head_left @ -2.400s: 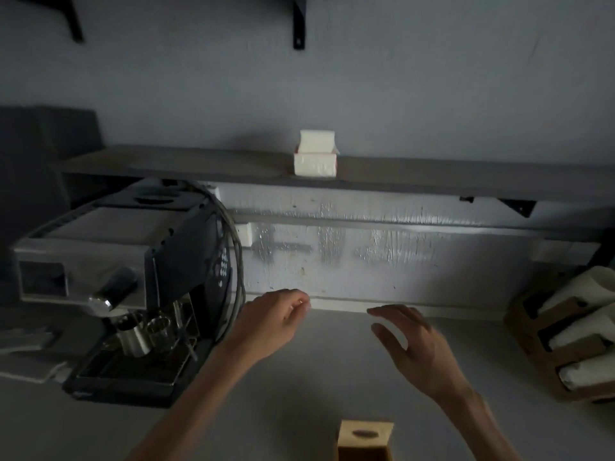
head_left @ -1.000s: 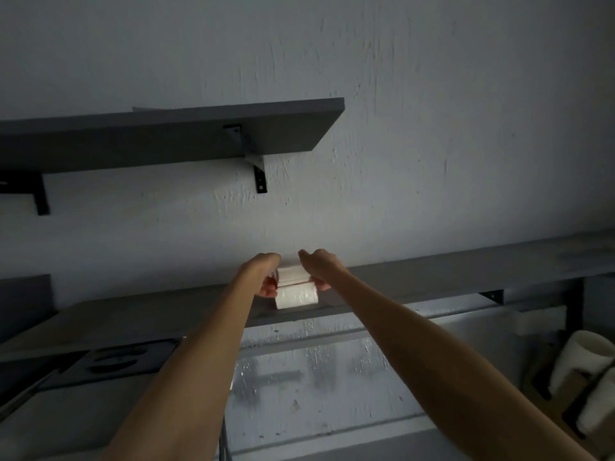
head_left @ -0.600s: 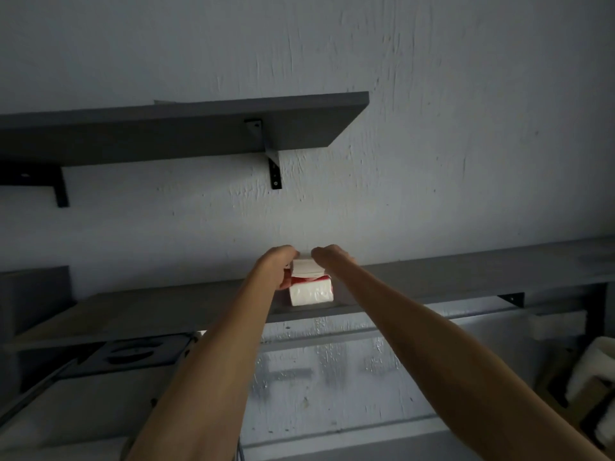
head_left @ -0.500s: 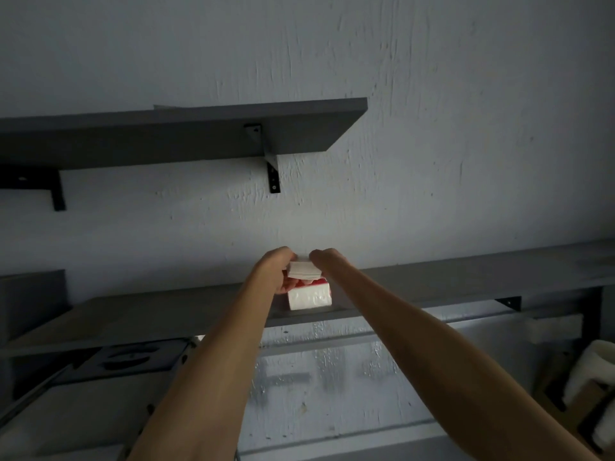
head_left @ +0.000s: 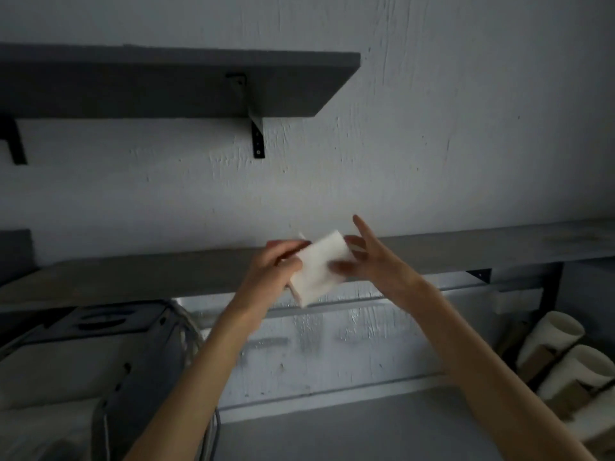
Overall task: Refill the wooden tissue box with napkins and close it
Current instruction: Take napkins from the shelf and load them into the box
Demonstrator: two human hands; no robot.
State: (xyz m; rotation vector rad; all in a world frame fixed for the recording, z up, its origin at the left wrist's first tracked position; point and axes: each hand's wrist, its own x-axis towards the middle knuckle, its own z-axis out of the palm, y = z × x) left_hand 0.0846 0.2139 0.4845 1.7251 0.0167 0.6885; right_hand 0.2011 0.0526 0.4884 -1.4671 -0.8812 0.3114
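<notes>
I hold the napkin stack [head_left: 318,267] tilted in the air, in front of the long lower shelf [head_left: 466,249]. My left hand [head_left: 271,272] grips its left side. My right hand [head_left: 372,261] pinches its right side, with one finger up. There is open room below, down to the bare counter [head_left: 366,430]. The coffee machine [head_left: 83,361] fills the left corner. The white cups [head_left: 559,354] crowd the right edge and are cut off. The room is dim, and my moving fingers look blurry.
</notes>
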